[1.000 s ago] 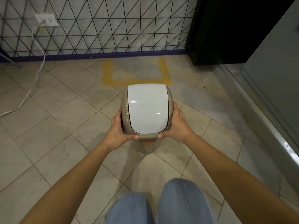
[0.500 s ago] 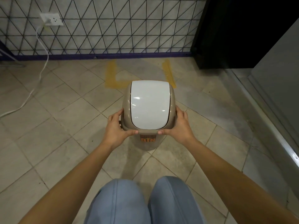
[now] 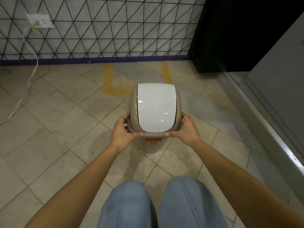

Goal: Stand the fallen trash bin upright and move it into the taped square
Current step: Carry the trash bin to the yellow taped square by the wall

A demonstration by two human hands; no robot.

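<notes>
The beige trash bin (image 3: 155, 147) with a white swing lid (image 3: 156, 107) is upright, seen from above, with an orange label on its front. My left hand (image 3: 122, 131) grips the lid rim on its left side and my right hand (image 3: 185, 129) grips the right side. The yellow taped square (image 3: 108, 83) is on the tiled floor just beyond the bin, against the wall. The bin's top hides the square's near edge and part of its right side. Whether the bin's base touches the floor is hidden.
A tiled wall with a purple baseboard (image 3: 98, 60) closes the far side. A white cable (image 3: 32, 74) runs from a wall socket (image 3: 40, 21) down onto the floor at left. A dark cabinet (image 3: 230, 38) and a metal ledge (image 3: 269, 132) border the right. My knees (image 3: 158, 206) are below.
The bin, held in both hands, has moved forward toward the taped square and now covers its near edge. The camera moved closer to the wall.
</notes>
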